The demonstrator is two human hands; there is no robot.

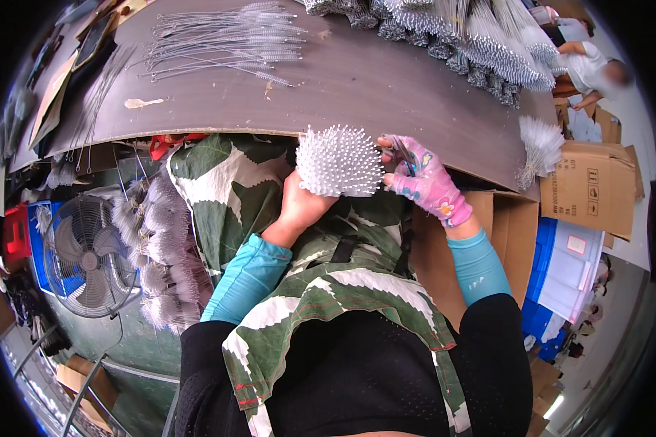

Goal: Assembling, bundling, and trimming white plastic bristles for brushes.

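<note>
My left hand (305, 204) is closed around a thick bundle of thin wire brushes (340, 162), whose white bristled ends point up toward me in a dense round cluster. Just right of the bundle is my right hand (424, 182), in a pink flowered glove with bare fingertips. Its fingers are curled around a small, dark, metallic-looking thing (402, 154), too small and partly hidden to name. The fingertips lie close to the bundle's right side; whether they touch it I cannot tell. Both hands are at the near edge of the brown table (219, 109), above my camouflage apron (328, 291).
Loose wire brushes (226, 40) lie at the table's far left, with stacked bundles (444, 33) at the far right. An upright bundle (539, 149) stands by the right corner. Cardboard boxes (590, 186) are to the right, a fan (90, 258) and hanging brushes (164, 240) to the left.
</note>
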